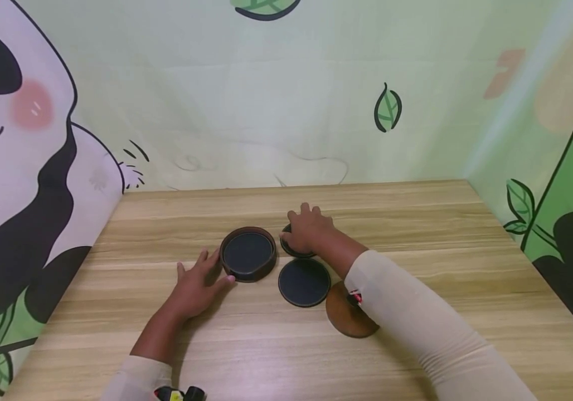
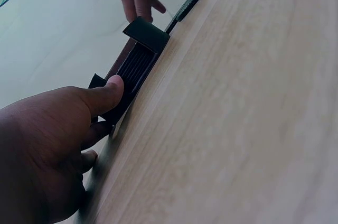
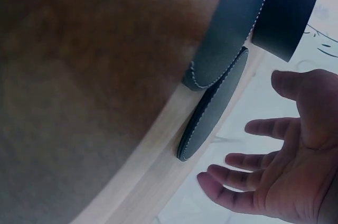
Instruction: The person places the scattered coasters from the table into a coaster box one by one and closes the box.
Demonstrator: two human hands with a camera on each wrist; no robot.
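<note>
A round brown holder with a dark inside sits mid-table. My left hand lies flat beside it on the left, thumb against its rim. My right hand is over a dark round coaster just right of the holder. In the right wrist view this hand has its fingers spread and holds nothing. A second dark coaster lies nearer me. A brown coaster lies partly under my right sleeve.
The wooden table is boxed in by printed panda and bamboo walls at the back and on both sides. Bare tabletop stretches to the right and left of the coasters and along the near edge.
</note>
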